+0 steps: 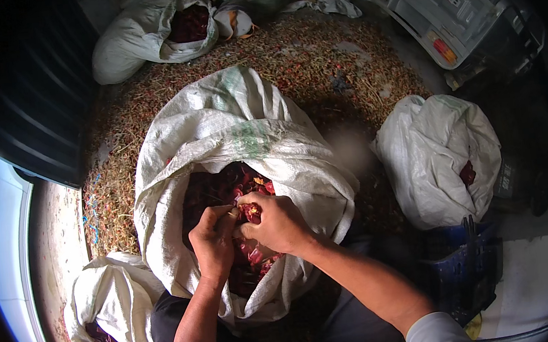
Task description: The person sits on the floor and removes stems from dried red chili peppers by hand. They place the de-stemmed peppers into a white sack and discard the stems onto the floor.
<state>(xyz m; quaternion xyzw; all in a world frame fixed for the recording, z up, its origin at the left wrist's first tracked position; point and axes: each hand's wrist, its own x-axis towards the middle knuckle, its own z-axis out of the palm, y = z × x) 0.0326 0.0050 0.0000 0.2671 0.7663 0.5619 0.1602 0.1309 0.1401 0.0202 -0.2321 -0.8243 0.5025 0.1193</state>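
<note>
A large white woven sack [303, 168] stands before me with its mouth rolled back. Dark red dried chillies [206, 185] fill the inside. Over this opening, my right hand [279, 222] grips a wrinkled dried chilli [252, 213] with yellowish bits on it, between thumb and fingers. Close against it on the left, my left hand [212, 236] has thumb and forefinger pinched together at the chilli's end. What lies between those fingertips is too small to make out for certain, perhaps a stem.
More woven sacks with red chillies stand at the lower left [117, 295], right [445, 154] and back [128, 41]. Stems and bits litter the floor [292, 55]. A blue plastic crate [462, 271] sits right; a grey vehicle part with lights [456, 10] is beyond.
</note>
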